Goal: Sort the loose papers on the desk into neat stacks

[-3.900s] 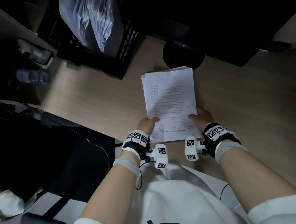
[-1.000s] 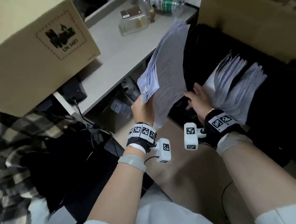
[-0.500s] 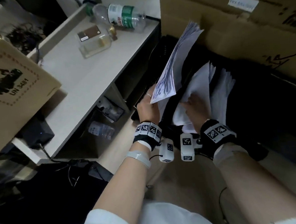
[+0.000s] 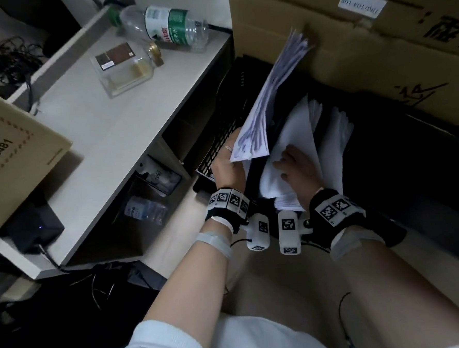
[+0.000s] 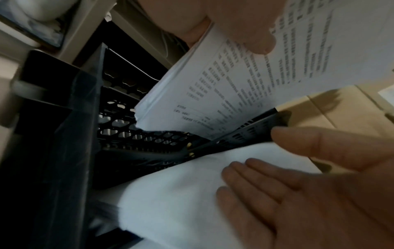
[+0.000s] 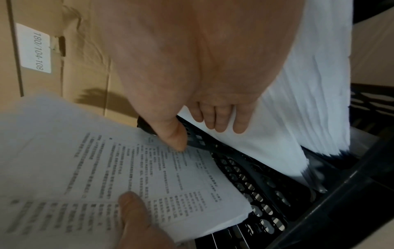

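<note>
My left hand (image 4: 226, 168) grips a thick stack of printed papers (image 4: 269, 98) by its lower corner. The stack stands tilted over the left slot of a black mesh file rack (image 4: 220, 126). In the left wrist view my thumb lies on the printed stack (image 5: 234, 92) above the rack (image 5: 149, 143). My right hand (image 4: 298, 167) presses flat against the white papers (image 4: 295, 132) standing in the rack and holds them to the right. The right wrist view shows its fingers (image 6: 219, 121) on those white papers (image 6: 298, 101), with the printed stack (image 6: 106, 168) at lower left.
Large cardboard boxes (image 4: 363, 44) stand close behind and right of the rack. To the left is a white shelf (image 4: 107, 122) with a plastic bottle (image 4: 168, 27), a glass bottle (image 4: 127, 67) and another cardboard box (image 4: 9, 149). Cables and dark items lie below it.
The printed stack, squared flat on the desk earlier, has been lifted and lowered toward the rack's left slot. My right hand let go of it and moved onto the white papers.
</note>
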A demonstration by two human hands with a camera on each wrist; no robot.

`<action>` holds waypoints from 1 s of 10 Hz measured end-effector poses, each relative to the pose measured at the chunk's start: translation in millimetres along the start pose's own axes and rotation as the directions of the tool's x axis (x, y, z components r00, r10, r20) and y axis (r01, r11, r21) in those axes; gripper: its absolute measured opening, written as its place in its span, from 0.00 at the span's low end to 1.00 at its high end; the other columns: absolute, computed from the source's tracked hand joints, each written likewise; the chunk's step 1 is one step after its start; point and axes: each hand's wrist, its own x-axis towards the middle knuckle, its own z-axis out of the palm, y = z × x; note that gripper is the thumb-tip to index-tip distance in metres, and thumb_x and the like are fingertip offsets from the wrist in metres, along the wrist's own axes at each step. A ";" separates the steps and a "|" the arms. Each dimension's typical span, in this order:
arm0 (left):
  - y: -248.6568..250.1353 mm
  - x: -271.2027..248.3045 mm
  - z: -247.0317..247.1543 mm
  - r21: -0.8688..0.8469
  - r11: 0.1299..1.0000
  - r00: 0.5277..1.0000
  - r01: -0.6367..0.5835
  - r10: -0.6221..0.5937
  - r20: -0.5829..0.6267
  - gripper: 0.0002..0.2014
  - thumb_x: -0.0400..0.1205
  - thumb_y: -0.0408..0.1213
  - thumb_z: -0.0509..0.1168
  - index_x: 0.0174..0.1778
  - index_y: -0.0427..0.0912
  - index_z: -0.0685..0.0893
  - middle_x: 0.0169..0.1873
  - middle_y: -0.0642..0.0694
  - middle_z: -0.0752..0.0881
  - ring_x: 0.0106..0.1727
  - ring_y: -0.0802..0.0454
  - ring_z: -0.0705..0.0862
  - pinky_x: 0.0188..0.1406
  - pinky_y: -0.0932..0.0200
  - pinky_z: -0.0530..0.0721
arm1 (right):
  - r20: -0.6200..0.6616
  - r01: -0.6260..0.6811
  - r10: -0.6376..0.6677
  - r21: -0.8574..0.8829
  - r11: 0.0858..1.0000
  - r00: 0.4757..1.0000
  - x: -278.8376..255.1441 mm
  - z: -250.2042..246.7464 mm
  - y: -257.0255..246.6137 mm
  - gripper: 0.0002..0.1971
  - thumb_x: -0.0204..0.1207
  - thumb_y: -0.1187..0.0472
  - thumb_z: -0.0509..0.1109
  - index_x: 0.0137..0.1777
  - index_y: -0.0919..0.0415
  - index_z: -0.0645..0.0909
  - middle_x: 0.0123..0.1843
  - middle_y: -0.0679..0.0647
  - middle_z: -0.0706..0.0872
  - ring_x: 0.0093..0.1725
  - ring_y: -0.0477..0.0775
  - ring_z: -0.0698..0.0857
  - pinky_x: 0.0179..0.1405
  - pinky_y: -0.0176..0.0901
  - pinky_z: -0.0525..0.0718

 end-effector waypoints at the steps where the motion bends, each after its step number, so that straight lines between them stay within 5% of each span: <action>1: 2.3 14.2 6.4 0.006 0.997 0.992 0.072 -0.072 0.102 0.08 0.86 0.29 0.62 0.44 0.35 0.85 0.38 0.43 0.80 0.41 0.50 0.79 0.35 0.66 0.68 | 0.006 -0.016 0.015 0.056 0.998 1.000 0.3 0.4 -0.7 0.27 0.79 0.72 0.67 0.77 0.60 0.67 0.62 0.50 0.75 0.65 0.47 0.76 0.67 0.43 0.75; 2: -7.7 23.9 15.7 0.138 0.967 0.941 0.212 -0.240 0.239 0.09 0.86 0.32 0.64 0.58 0.35 0.85 0.53 0.36 0.88 0.47 0.44 0.84 0.40 0.65 0.73 | 0.020 -0.005 0.004 0.019 1.000 1.000 -2.3 -1.0 -4.1 0.35 0.77 0.65 0.72 0.83 0.62 0.63 0.71 0.54 0.75 0.74 0.50 0.73 0.77 0.49 0.72; 3: -18.7 30.1 18.8 0.178 0.913 0.901 0.368 -0.397 0.176 0.14 0.86 0.41 0.63 0.60 0.36 0.85 0.53 0.37 0.87 0.49 0.42 0.83 0.45 0.59 0.74 | 0.020 0.006 -0.006 -0.014 1.000 1.000 -6.6 -2.5 -5.4 0.34 0.80 0.65 0.69 0.85 0.61 0.61 0.81 0.57 0.70 0.79 0.54 0.71 0.80 0.55 0.70; 4: -19.9 31.1 18.5 0.112 0.918 0.909 0.380 -0.393 0.139 0.16 0.86 0.40 0.64 0.61 0.32 0.86 0.54 0.32 0.88 0.58 0.36 0.85 0.52 0.51 0.79 | 0.021 0.025 -0.024 -0.005 1.000 0.999 -7.9 -1.7 -6.6 0.33 0.81 0.65 0.69 0.84 0.60 0.63 0.82 0.57 0.70 0.80 0.54 0.71 0.79 0.55 0.71; 5: -23.7 28.7 18.3 0.108 0.931 0.919 0.350 -0.364 0.155 0.11 0.83 0.42 0.67 0.52 0.37 0.87 0.48 0.35 0.89 0.49 0.39 0.86 0.47 0.52 0.81 | 0.034 0.041 -0.041 -0.002 0.999 0.999 -12.9 -2.8 -7.3 0.31 0.80 0.64 0.70 0.83 0.58 0.65 0.81 0.56 0.71 0.79 0.52 0.72 0.78 0.53 0.73; 6: -21.9 18.3 14.7 0.091 0.944 0.937 0.317 -0.327 0.124 0.04 0.82 0.40 0.69 0.49 0.44 0.85 0.35 0.51 0.84 0.39 0.52 0.83 0.32 0.63 0.75 | 0.062 0.065 -0.066 0.020 0.998 0.996 -23.6 -4.1 -9.3 0.25 0.81 0.63 0.69 0.78 0.58 0.72 0.75 0.52 0.78 0.73 0.49 0.77 0.71 0.48 0.78; 7: -17.7 -0.5 10.7 -0.076 0.979 0.981 0.189 -0.185 0.059 0.11 0.82 0.34 0.70 0.60 0.42 0.86 0.44 0.50 0.88 0.45 0.55 0.86 0.36 0.77 0.77 | 0.117 0.031 -0.040 0.080 0.996 0.992 -35.9 -6.6 -11.0 0.21 0.83 0.63 0.67 0.75 0.60 0.76 0.69 0.52 0.83 0.68 0.50 0.83 0.71 0.50 0.80; 8: -16.0 -19.1 5.4 -0.176 0.981 0.996 0.086 -0.080 0.040 0.12 0.83 0.34 0.67 0.62 0.44 0.86 0.50 0.48 0.91 0.53 0.54 0.88 0.54 0.65 0.83 | 0.157 0.029 -0.042 0.083 0.996 0.987 -51.3 -12.9 -13.5 0.17 0.84 0.62 0.67 0.71 0.59 0.79 0.66 0.55 0.86 0.63 0.53 0.87 0.68 0.49 0.82; 10: -23.9 -66.3 -10.3 -0.174 0.983 0.986 0.062 -0.087 -0.142 0.13 0.82 0.37 0.69 0.63 0.40 0.85 0.57 0.45 0.88 0.57 0.51 0.86 0.58 0.62 0.81 | 0.191 0.079 -0.101 0.123 0.989 0.976 -90.9 -36.6 0.6 0.10 0.82 0.63 0.69 0.61 0.55 0.83 0.58 0.56 0.89 0.55 0.54 0.89 0.63 0.50 0.82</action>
